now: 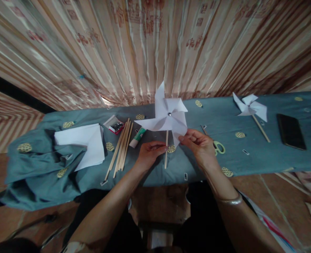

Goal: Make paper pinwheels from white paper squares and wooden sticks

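Your left hand [150,151] pinches the wooden stick [166,149] of one white paper pinwheel [168,117], fingers closed on it just below the blades. Your right hand [197,142] has thumb and fingertips closed on the tip of the lowest blade. The pinwheel stands upright above the near edge of the table, a single metal pin at its hub. One bangle [230,201] sits on your right wrist.

Count on the blue-grey tablecloth [263,158], near to far:
- Scissors [219,147]: one pair, pale green handles, just beside your right hand and partly hidden by it.
- Loose sticks [121,149]: one bundle, about six; exact number not resolvable.
- White paper sheets [85,142]: one stack, count not resolvable.
- Glue tube [137,137]: one, white with a green end; its printing is too small to read.
- Small box [114,124]: one, open, red and dark contents; no legible label.
- Phone [290,131]: one, dark screen, far right.
- Second pinwheel [250,107]: one, lying flat, stick toward you, well apart from your hands.

Total pinwheels: two. The curtain [145,45] behind carries reddish printed motifs, unreadable.
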Demonstrator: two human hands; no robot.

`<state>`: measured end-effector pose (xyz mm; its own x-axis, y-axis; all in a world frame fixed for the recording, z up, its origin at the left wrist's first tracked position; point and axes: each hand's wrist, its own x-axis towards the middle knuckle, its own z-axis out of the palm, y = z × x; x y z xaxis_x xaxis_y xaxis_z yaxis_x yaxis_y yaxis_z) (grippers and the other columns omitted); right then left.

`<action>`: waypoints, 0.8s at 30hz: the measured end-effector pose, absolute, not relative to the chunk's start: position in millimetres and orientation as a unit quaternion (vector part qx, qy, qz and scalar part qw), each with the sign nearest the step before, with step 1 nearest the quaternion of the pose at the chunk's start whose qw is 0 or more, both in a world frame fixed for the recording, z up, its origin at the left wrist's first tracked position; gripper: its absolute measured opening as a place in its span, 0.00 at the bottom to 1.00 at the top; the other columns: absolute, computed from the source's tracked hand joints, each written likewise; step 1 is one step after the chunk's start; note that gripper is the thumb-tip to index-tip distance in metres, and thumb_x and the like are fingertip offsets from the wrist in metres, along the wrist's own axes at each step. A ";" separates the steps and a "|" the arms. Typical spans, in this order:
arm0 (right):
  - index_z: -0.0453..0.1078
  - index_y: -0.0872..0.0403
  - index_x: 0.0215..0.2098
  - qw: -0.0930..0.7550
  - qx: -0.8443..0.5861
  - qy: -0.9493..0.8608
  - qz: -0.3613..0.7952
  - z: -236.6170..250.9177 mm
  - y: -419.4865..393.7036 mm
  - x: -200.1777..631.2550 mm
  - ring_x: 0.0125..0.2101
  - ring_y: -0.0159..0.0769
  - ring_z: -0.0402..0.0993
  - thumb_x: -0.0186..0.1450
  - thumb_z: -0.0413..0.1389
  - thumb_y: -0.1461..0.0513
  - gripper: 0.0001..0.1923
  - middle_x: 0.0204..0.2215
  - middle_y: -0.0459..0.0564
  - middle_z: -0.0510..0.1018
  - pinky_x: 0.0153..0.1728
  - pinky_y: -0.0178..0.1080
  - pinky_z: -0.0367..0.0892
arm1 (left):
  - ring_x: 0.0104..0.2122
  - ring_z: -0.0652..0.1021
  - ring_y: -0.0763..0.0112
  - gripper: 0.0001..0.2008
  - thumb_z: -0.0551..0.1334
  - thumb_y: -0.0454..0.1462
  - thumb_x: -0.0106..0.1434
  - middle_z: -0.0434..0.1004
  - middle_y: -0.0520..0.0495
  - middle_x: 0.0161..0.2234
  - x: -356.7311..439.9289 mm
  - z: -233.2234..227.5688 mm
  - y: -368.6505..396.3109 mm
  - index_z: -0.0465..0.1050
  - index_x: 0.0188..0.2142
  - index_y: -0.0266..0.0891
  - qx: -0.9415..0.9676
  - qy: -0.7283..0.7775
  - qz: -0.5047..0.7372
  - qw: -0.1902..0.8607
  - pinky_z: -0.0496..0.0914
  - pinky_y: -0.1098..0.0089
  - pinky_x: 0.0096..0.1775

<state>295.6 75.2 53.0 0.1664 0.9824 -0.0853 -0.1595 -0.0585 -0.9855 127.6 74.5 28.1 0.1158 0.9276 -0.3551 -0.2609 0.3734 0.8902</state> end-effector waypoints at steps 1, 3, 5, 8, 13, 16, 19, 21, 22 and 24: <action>0.79 0.49 0.31 0.558 -0.515 -0.395 0.517 52.5 75.0 294.5 0.23 0.28 0.74 0.48 0.71 0.57 0.12 0.23 0.41 0.80 0.28 0.34 0.72 | 0.31 0.79 0.67 0.13 0.77 0.39 0.40 0.82 0.47 0.27 127.5 27.9 74.3 0.82 0.26 0.37 0.340 0.493 0.445 0.666 0.73 0.65 0.39; 0.79 0.49 0.31 0.553 -0.506 -0.399 0.528 51.6 74.7 292.4 0.24 0.28 0.74 0.49 0.70 0.58 0.12 0.24 0.41 0.81 0.29 0.34 0.72 | 0.31 0.79 0.66 0.14 0.78 0.40 0.40 0.82 0.47 0.27 127.3 28.4 74.0 0.82 0.26 0.37 0.338 0.492 0.445 0.668 0.73 0.65 0.39; 0.78 0.49 0.32 0.550 -0.500 -0.405 0.533 51.1 74.6 290.5 0.25 0.28 0.75 0.50 0.70 0.58 0.11 0.25 0.41 0.81 0.30 0.34 0.73 | 0.30 0.78 0.67 0.16 0.78 0.41 0.38 0.82 0.47 0.27 127.4 29.7 73.7 0.82 0.26 0.37 0.332 0.488 0.446 0.673 0.72 0.65 0.39; 0.77 0.50 0.30 0.539 -0.499 -0.415 0.536 51.4 74.5 287.2 0.25 0.30 0.75 0.50 0.70 0.57 0.11 0.24 0.42 0.81 0.31 0.35 0.74 | 0.29 0.78 0.68 0.16 0.78 0.42 0.37 0.82 0.48 0.26 128.2 31.6 73.6 0.82 0.26 0.38 0.328 0.483 0.446 0.679 0.72 0.66 0.39; 0.76 0.51 0.28 0.526 -0.495 -0.436 0.537 51.2 72.8 279.8 0.24 0.30 0.75 0.50 0.69 0.55 0.12 0.24 0.42 0.81 0.28 0.34 0.73 | 0.28 0.77 0.69 0.17 0.79 0.41 0.35 0.82 0.48 0.25 130.6 32.5 73.2 0.82 0.25 0.37 0.329 0.477 0.442 0.685 0.71 0.67 0.39; 0.75 0.51 0.30 0.512 -0.504 -0.469 0.514 50.7 69.8 277.3 0.25 0.31 0.75 0.53 0.68 0.54 0.12 0.25 0.44 0.81 0.28 0.35 0.72 | 0.28 0.77 0.68 0.18 0.79 0.44 0.36 0.82 0.47 0.26 131.5 33.1 72.2 0.83 0.26 0.37 0.328 0.469 0.448 0.686 0.71 0.66 0.39; 0.76 0.51 0.33 0.479 -0.537 -0.530 0.449 51.8 64.8 280.3 0.27 0.33 0.76 0.56 0.67 0.54 0.11 0.27 0.45 0.82 0.31 0.37 0.73 | 0.29 0.78 0.66 0.19 0.78 0.46 0.37 0.82 0.47 0.27 131.4 34.6 71.3 0.83 0.26 0.37 0.329 0.463 0.458 0.684 0.71 0.65 0.39; 0.76 0.51 0.35 0.444 -0.563 -0.573 0.396 53.1 60.3 284.7 0.29 0.34 0.77 0.58 0.66 0.53 0.12 0.28 0.46 0.82 0.33 0.38 0.72 | 0.29 0.77 0.67 0.18 0.78 0.46 0.37 0.82 0.48 0.26 131.0 35.7 71.1 0.83 0.25 0.38 0.333 0.459 0.464 0.681 0.71 0.67 0.39; 0.76 0.51 0.35 0.427 -0.572 -0.591 0.376 53.6 57.7 287.0 0.29 0.35 0.77 0.58 0.66 0.53 0.12 0.28 0.46 0.82 0.34 0.38 0.72 | 0.29 0.77 0.68 0.17 0.78 0.45 0.37 0.81 0.48 0.25 130.8 36.3 71.1 0.82 0.25 0.38 0.333 0.458 0.468 0.679 0.70 0.67 0.38; 0.76 0.51 0.36 0.397 -0.578 -0.616 0.359 53.6 52.3 290.0 0.30 0.36 0.78 0.60 0.65 0.52 0.13 0.28 0.47 0.82 0.35 0.39 0.72 | 0.28 0.76 0.70 0.17 0.78 0.44 0.37 0.80 0.49 0.24 130.4 37.5 71.1 0.82 0.24 0.38 0.331 0.455 0.479 0.674 0.69 0.69 0.37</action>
<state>290.0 52.3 53.6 -0.0169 0.9971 0.0745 0.4260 0.0746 -0.9017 130.4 71.1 37.5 0.1275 0.9465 -0.2965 -0.3451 0.3226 0.8814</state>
